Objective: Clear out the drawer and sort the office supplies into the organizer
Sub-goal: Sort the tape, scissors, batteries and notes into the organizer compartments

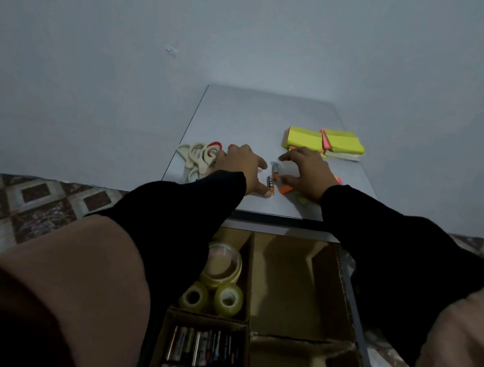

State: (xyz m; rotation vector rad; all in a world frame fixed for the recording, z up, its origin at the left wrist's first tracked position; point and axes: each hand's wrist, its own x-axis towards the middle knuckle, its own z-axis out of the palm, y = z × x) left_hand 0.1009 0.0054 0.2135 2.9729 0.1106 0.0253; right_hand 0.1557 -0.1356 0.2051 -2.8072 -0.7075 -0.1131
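I count two batteries lying end to end between my hands. Scissors: a heap under and beyond my left hand, count unclear. Two sticky-note stacks lie beyond my right hand. Three tape rolls sit in the organizer behind both wrists. Both hands rest palm-down, fingers loosely spread, gripping nothing.

Batteries on tabletop, organizer below
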